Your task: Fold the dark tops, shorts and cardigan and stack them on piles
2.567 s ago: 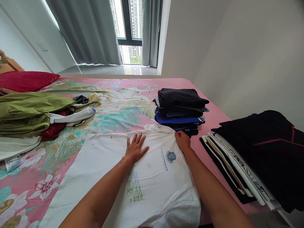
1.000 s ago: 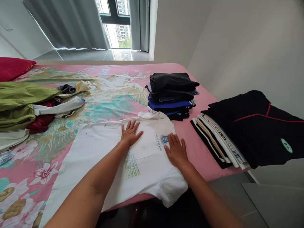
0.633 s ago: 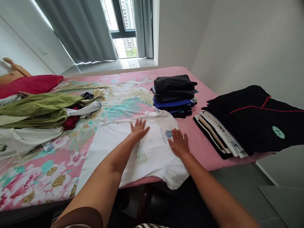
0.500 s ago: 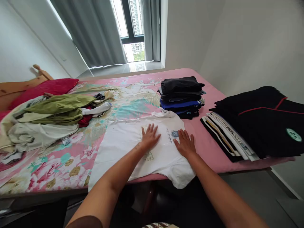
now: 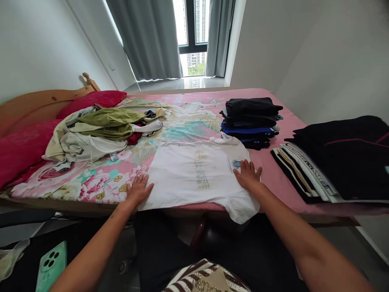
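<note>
A white T-shirt [image 5: 182,170] with printed lettering lies spread on the bed, its collar end toward the right. My left hand [image 5: 139,190] rests with fingers apart at the shirt's lower left edge, partly over the floral sheet. On the shirt's right side, beside the small blue emblem, my right hand [image 5: 248,174] lies flat with fingers spread. One sleeve [image 5: 241,207] hangs at the bed's front edge, below my right hand.
A heap of loose clothes [image 5: 106,125] lies left, near red pillows [image 5: 27,142]. Dark folded clothes [image 5: 252,121] stand behind the shirt; another folded stack [image 5: 343,158] is at the right. A green phone [image 5: 53,265] sits low at the left.
My left hand has moved from the shirt's middle to its left edge. My right hand stays near the emblem. The view has turned left, and the shirt's left edge lies straighter.
</note>
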The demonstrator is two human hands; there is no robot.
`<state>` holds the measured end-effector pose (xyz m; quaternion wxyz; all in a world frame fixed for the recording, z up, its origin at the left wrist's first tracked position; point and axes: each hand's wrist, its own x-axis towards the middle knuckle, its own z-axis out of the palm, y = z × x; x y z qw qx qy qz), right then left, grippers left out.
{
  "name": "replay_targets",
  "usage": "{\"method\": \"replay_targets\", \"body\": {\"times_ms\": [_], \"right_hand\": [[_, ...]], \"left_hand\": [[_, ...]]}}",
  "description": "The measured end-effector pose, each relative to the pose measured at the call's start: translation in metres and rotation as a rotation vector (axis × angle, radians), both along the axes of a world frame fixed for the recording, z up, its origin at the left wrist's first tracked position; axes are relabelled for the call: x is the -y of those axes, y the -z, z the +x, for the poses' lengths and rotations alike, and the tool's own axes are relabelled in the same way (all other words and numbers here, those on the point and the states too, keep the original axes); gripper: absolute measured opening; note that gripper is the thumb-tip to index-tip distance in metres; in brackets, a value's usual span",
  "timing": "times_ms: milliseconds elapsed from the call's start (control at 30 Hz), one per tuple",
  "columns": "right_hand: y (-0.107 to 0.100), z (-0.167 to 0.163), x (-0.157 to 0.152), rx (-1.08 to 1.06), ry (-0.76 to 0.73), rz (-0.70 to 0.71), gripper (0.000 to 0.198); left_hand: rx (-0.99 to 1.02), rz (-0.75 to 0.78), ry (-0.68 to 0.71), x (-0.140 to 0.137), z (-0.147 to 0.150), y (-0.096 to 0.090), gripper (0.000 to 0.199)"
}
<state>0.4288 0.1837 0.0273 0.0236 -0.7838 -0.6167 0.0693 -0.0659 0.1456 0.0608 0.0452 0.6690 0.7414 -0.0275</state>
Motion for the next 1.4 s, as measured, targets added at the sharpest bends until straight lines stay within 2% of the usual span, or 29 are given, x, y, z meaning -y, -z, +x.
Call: {"method": "replay_targets", "body": {"times_ms": [67, 133, 200, 267, 333, 400, 533, 600, 667, 733, 800, 867, 933, 1000, 1100, 1167, 1400], "right_hand": [[-0.015, -0.028, 0.003, 0.002, 0.005, -0.014, 0.064], [-0.025, -0.062, 0.010, -0.018, -0.088, 0.006, 0.064], [-0.028, -0.089, 0.021, -0.056, -0.181, -0.031, 0.067], [-0.022, -0.096, 0.039, -0.062, -0.251, -0.067, 0.068], [-0.010, -0.078, 0.061, -0.023, -0.255, -0.050, 0.066], [0.003, -0.043, 0.088, 0.031, -0.182, 0.024, 0.063], [0.027, 0.027, 0.148, 0.029, -0.045, 0.266, 0.062], [0.035, 0.044, 0.174, -0.071, 0.039, 0.418, 0.069], [0.042, 0.046, 0.193, -0.252, 0.160, 0.531, 0.072], [0.046, 0.039, 0.203, -0.512, 0.327, 0.525, 0.068], [0.046, 0.027, 0.205, -0.787, 0.465, 0.425, 0.062], [0.041, 0.014, 0.202, -1.018, 0.526, 0.333, 0.058], [0.035, 0.003, 0.195, -1.213, 0.555, 0.273, 0.055], [0.028, -0.003, 0.189, -1.426, 0.576, 0.175, 0.052], [0.022, -0.004, 0.187, -1.651, 0.552, 0.021, 0.050], [0.021, -0.003, 0.189, -1.679, 0.525, -0.021, 0.051], [0.017, -0.009, 0.186, -1.699, 0.478, 0.057, 0.051]], "left_hand": [[0.016, 0.090, 0.023, 0.007, 0.013, 0.002, 0.058], [0.050, 0.149, 0.094, 0.011, 0.036, 0.003, 0.055], [0.082, 0.150, 0.158, 0.016, 0.056, 0.004, 0.054], [0.095, 0.118, 0.203, 0.022, 0.062, 0.007, 0.053], [0.095, 0.115, 0.221, 0.032, 0.049, 0.015, 0.053], [0.096, 0.171, 0.198, 0.046, 0.024, 0.026, 0.054], [0.178, 0.352, 0.059, 0.079, -0.017, 0.045, 0.054], [0.294, 0.456, -0.044, 0.095, -0.019, 0.049, 0.051], [0.463, 0.553, -0.183, 0.109, -0.009, 0.049, 0.046], [0.712, 0.588, -0.364, 0.117, 0.003, 0.048, 0.042], [1.030, 0.518, -0.546, 0.117, 0.011, 0.047, 0.041], [1.332, 0.392, -0.684, 0.113, 0.013, 0.048, 0.040], [1.548, 0.293, -0.765, 0.107, 0.009, 0.049, 0.035], [1.680, 0.234, -0.817, 0.101, 0.002, 0.049, 0.032], [1.735, 0.142, -0.854, 0.097, -0.008, 0.046, 0.028], [1.711, 0.082, -0.843, 0.098, -0.011, 0.042, 0.026], [1.497, -0.048, -0.755, 0.094, -0.008, 0.023, 0.029]]}}
